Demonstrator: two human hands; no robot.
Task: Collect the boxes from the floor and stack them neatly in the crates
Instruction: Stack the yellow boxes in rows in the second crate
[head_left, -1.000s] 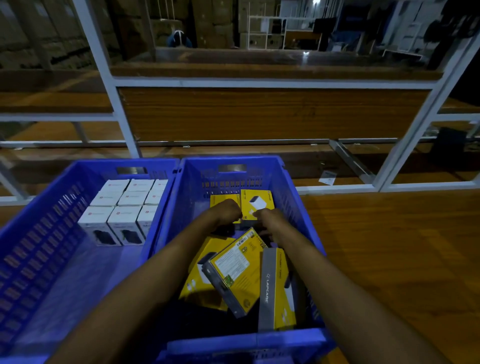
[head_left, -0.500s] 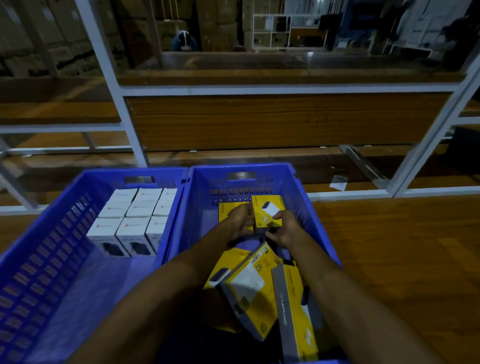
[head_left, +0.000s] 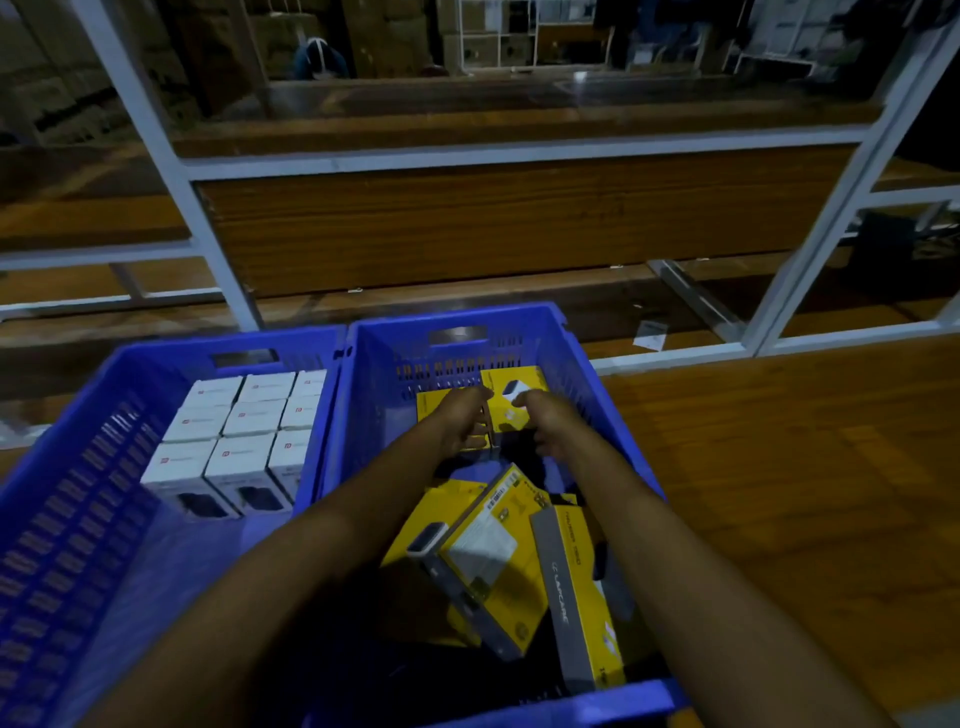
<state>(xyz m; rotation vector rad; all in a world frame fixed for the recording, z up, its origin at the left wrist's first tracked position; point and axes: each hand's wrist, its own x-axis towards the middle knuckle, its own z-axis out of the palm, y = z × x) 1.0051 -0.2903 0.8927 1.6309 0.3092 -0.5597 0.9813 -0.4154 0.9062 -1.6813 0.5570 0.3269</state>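
Nearest the camera, loose yellow boxes (head_left: 488, 561) lay tumbled over one another in the near half of the right crate (head_left: 587, 395), one of them, a grey-edged box (head_left: 576, 587), standing on its side. Both forearms reached over that heap to the crate's far end. There the left hand (head_left: 460, 423) and right hand (head_left: 548, 423) met at either side of an upright yellow box (head_left: 511, 397) propped against the far wall. The fingers of both looked curled at its edges, but blur and dim light hid each grip, so I cannot tell whether either held it. Beside it, touching, the left crate (head_left: 78, 519) held white boxes (head_left: 244, 436) packed upright in neat rows in its far right corner. Both crates sat on a wooden floor (head_left: 779, 493). Beyond them rose a white metal frame (head_left: 218, 249) with wooden shelves, a paper scrap (head_left: 649, 335) at its foot.
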